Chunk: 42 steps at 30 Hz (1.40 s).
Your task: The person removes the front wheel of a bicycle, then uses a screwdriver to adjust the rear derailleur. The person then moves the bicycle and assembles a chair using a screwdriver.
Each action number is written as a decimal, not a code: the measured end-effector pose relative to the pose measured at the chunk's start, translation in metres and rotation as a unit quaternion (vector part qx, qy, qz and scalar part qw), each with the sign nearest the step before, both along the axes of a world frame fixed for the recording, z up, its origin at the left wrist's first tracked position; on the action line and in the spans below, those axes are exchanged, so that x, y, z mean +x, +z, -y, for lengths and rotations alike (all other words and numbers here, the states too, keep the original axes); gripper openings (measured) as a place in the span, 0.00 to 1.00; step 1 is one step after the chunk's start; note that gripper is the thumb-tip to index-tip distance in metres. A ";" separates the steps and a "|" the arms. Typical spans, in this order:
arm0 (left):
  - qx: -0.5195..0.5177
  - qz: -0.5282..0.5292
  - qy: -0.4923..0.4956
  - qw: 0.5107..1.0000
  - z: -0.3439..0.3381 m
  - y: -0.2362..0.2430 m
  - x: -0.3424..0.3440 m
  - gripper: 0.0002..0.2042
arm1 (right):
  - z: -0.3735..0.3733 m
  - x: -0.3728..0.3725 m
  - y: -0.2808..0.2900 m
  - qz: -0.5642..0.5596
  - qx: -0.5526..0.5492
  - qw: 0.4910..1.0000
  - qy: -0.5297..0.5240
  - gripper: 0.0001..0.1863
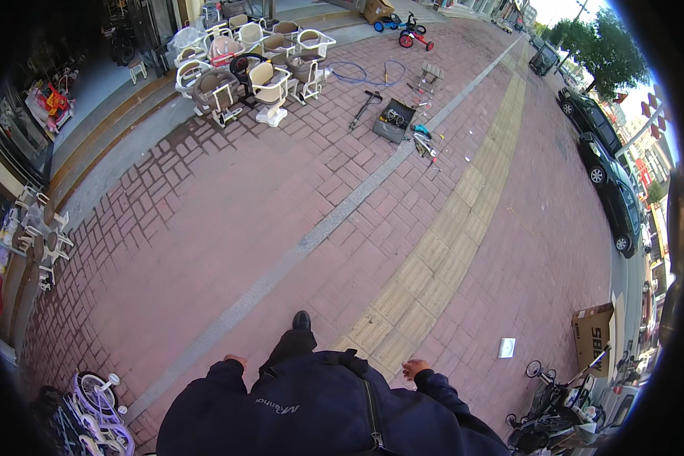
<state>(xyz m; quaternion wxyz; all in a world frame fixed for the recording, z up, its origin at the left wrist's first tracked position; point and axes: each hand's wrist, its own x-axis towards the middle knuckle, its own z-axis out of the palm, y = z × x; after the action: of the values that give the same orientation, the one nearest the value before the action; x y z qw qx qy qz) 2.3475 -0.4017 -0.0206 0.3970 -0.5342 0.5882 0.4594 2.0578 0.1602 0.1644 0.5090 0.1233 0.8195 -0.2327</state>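
Observation:
My left hand [236, 359] hangs low at my left side, just past the dark sleeve cuff. Its fingers are mostly hidden, and nothing shows in it. On the other side, my right hand [414, 369] is held out over the paving, its fingers loosely bent and a little apart, with nothing in them. Neither hand touches anything. One black shoe [302, 321] is stepping forward on the red brick pavement [205, 251]. Farther ahead on the ground lie an open dark toolbox [394, 120], a hand pump [365, 110] and a teal power tool [422, 131].
Several child bicycle seats [270, 83] stand by the shop steps [106, 125] at far left. Red and blue tricycles [414, 36] are beyond. A purple bicycle [95, 403] is near left; a stroller [558, 410] and cardboard box [591, 338] near right. Parked cars [615, 190] line the right.

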 end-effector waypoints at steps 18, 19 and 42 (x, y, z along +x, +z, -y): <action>-0.059 -0.095 -0.045 0.993 0.179 0.020 -0.474 0.12 | 0.095 -0.403 -0.081 0.083 0.101 0.970 -0.207 0.19; -0.034 -0.036 -0.066 0.997 0.172 0.021 -0.454 0.12 | 0.113 -0.461 -0.070 0.013 0.071 0.984 -0.160 0.17; -0.195 -0.293 -0.082 0.932 0.447 0.050 -1.252 0.14 | 0.170 -0.689 -0.117 0.090 0.083 0.959 0.254 0.15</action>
<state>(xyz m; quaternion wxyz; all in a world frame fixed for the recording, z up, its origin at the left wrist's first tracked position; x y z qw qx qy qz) 1.0953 -0.8490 0.0299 0.1314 -0.3930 0.7982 0.4372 1.3691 -0.0100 0.0471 0.6112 -0.0265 0.7909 -0.0151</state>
